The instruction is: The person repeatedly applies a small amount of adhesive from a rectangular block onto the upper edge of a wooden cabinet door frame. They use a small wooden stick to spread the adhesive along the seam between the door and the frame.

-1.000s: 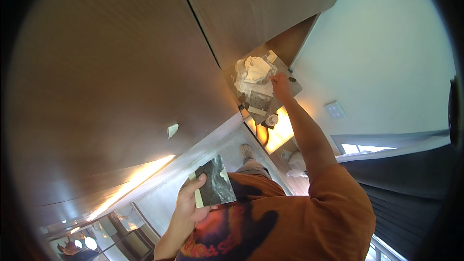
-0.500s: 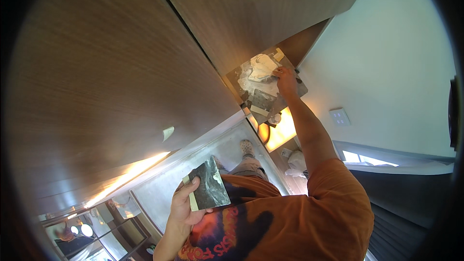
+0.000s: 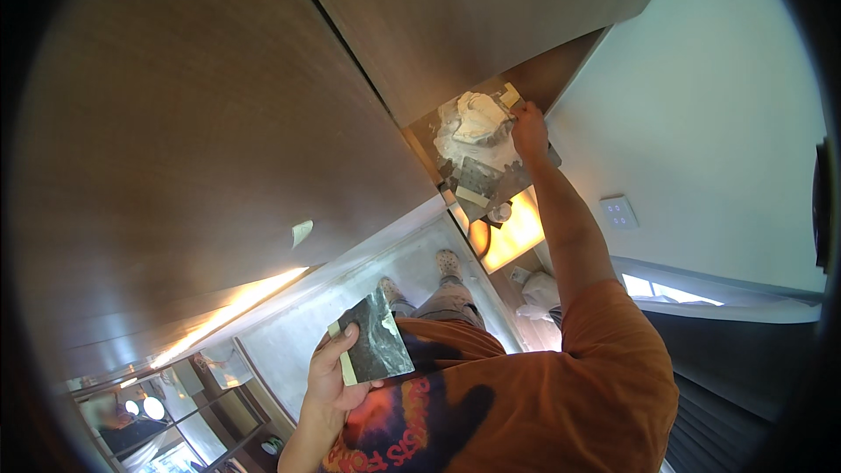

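My left hand (image 3: 328, 377) grips a flat putty scraper (image 3: 378, 343) by its pale edge strip, the thumb on top, in front of my orange shirt. White smears mark its dark blade. My right arm reaches up to a dark board (image 3: 504, 186) on a ledge. There my right hand (image 3: 529, 133) is at the board's far right side, its fingers curled close to a small pale-edged scraper (image 3: 510, 95); what lies between them is hidden. A mound of white putty (image 3: 480, 118) sits mid-board. Nearer me on the board lies another scraper (image 3: 478, 182) with a pale strip.
Large brown wood panels (image 3: 210, 123) fill the left and top. A white wall (image 3: 710, 123) with a switch plate (image 3: 619, 211) stands at right. Below the board is a lit niche (image 3: 515, 232). Pale floor (image 3: 289, 346) and my shoes show beneath; a dark curtain (image 3: 727, 385) hangs lower right.
My right hand has moved from beside the putty mound toward the far right edge of the board, close to the small scraper. The left hand holds its scraper as before.
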### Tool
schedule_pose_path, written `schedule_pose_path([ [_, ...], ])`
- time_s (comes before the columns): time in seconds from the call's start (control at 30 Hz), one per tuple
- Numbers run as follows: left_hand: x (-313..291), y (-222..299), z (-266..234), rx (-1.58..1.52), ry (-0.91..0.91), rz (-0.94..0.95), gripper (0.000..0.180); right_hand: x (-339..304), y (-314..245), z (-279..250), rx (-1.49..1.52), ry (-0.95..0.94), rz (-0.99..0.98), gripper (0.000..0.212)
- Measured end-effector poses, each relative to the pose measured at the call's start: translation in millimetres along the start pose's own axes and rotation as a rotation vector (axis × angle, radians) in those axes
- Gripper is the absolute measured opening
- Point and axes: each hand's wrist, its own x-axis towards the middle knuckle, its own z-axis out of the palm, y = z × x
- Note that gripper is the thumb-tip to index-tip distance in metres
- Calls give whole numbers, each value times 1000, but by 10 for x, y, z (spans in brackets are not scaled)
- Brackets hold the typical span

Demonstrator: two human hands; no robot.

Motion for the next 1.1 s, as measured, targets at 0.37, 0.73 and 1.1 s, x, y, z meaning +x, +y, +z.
schedule_pose_path([
  [0.37, -26, -26, -232, 0, -57, 1, 35, 166, 49, -34, -169, -163, -142, 32],
  [0.73, -100, -43, -130, 40, 75, 47, 35, 45, 86, -32, -184, -168, -202, 35],
  [1.1, -76, -12, -67, 59, 61, 31, 36, 89, 45, -74, -324, -259, -131, 31],
])
